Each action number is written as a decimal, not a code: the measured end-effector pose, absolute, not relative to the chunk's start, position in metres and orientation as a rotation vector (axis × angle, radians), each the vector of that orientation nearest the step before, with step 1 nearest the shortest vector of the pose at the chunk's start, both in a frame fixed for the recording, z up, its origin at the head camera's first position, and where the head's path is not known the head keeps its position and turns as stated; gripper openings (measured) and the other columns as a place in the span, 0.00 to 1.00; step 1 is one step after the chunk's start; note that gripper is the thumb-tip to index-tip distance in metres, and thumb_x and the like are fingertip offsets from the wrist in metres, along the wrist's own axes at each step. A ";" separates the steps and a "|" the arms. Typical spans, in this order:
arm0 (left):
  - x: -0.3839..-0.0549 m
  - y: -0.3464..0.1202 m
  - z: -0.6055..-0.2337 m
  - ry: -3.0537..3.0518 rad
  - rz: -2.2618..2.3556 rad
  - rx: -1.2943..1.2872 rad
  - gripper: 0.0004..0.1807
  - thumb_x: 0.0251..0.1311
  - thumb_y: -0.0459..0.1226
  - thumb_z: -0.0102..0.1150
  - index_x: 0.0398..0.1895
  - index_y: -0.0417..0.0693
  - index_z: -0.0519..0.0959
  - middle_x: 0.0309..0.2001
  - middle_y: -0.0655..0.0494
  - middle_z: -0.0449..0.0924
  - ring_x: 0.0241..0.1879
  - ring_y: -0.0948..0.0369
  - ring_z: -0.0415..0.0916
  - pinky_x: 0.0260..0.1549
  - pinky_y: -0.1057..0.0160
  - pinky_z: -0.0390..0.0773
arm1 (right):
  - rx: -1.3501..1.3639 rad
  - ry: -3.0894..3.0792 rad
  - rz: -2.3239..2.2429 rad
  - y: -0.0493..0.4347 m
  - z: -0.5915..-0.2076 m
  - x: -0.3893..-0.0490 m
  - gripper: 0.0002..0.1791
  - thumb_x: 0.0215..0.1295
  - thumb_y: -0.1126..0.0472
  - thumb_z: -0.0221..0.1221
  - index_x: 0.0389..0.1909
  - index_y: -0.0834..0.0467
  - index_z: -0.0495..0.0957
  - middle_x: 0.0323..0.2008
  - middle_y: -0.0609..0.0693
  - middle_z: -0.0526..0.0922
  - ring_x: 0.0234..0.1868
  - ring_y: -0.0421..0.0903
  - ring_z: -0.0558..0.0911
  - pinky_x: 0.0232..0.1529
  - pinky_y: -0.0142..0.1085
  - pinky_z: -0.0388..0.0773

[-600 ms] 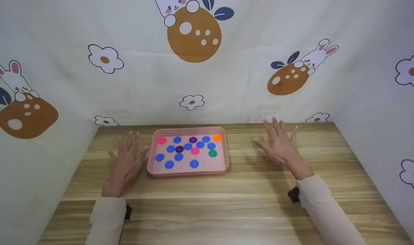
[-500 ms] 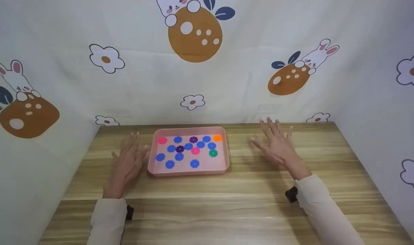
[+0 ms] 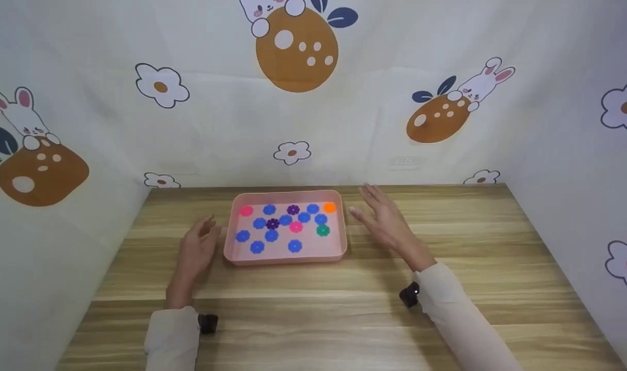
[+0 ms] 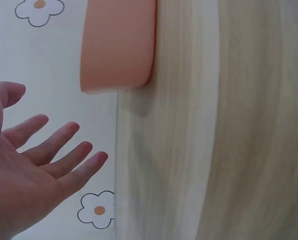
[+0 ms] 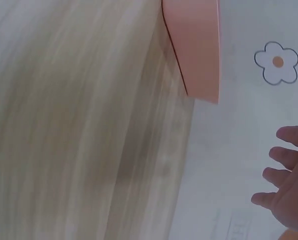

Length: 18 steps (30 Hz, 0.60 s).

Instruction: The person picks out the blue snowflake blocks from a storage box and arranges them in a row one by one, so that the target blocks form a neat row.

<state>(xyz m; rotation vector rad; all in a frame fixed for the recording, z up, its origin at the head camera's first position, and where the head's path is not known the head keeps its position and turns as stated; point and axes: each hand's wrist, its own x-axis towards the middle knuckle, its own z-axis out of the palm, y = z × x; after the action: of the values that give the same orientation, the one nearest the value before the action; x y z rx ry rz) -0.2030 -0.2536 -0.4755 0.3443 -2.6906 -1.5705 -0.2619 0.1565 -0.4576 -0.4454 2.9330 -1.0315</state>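
Observation:
A shallow pink tray (image 3: 285, 259) sits on the wooden table, with several flower-shaped discs lying flat in it. Most are blue, like the front blue disc (image 3: 295, 246); there are also purple, pink, a green disc (image 3: 322, 230) and an orange disc (image 3: 329, 207). My left hand (image 3: 196, 252) is just left of the tray, apart from it, fingers relaxed and slightly bent. On the other side, my right hand (image 3: 388, 221) hovers near the tray's right wall with fingers extended. Both wrist views show the palms bare, facing the tray's pink side wall (image 4: 118, 45).
The wooden table (image 3: 313, 314) runs up to a pale curtain (image 3: 215, 123) printed with rabbits, oranges and flowers, which also covers both sides. A small black camera (image 3: 410, 294) is worn at the right wrist, another black camera (image 3: 208, 323) at the left.
My right hand has moved left toward the tray, its fingers less spread. My left hand has shifted slightly right and nearer, its fingers now bent a little. The tray and discs stay put.

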 end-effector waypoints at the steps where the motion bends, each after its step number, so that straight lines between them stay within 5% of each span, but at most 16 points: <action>1: -0.203 -0.252 -0.476 -2.680 -1.583 0.353 0.34 0.76 0.53 0.42 0.78 0.47 0.57 0.74 0.39 0.64 0.75 0.44 0.59 0.74 0.44 0.64 | -0.430 2.903 -1.059 0.151 -0.458 -0.262 0.42 0.72 0.35 0.51 0.78 0.52 0.56 0.81 0.52 0.52 0.82 0.55 0.49 0.81 0.58 0.47; 9: -0.199 -0.246 -0.480 -2.591 -1.763 0.378 0.31 0.76 0.52 0.44 0.75 0.48 0.63 0.70 0.38 0.69 0.69 0.46 0.69 0.69 0.48 0.73 | -0.370 2.688 -1.365 0.112 -0.462 -0.261 0.35 0.65 0.38 0.61 0.70 0.49 0.72 0.74 0.55 0.66 0.75 0.58 0.64 0.74 0.57 0.66; 18: -0.191 -0.244 -0.497 -2.515 -1.904 0.400 0.28 0.77 0.45 0.45 0.73 0.42 0.64 0.68 0.35 0.71 0.63 0.45 0.75 0.50 0.59 0.87 | -0.505 2.553 -1.527 0.078 -0.468 -0.261 0.20 0.64 0.50 0.67 0.54 0.54 0.83 0.54 0.54 0.85 0.54 0.49 0.82 0.59 0.44 0.82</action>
<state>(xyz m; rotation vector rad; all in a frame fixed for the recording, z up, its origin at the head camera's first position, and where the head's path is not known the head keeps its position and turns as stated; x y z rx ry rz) -0.1914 -0.2444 -0.4966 0.3996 -2.5151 -1.9040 -0.2612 0.0782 -0.4676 -0.5049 2.5529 -1.5272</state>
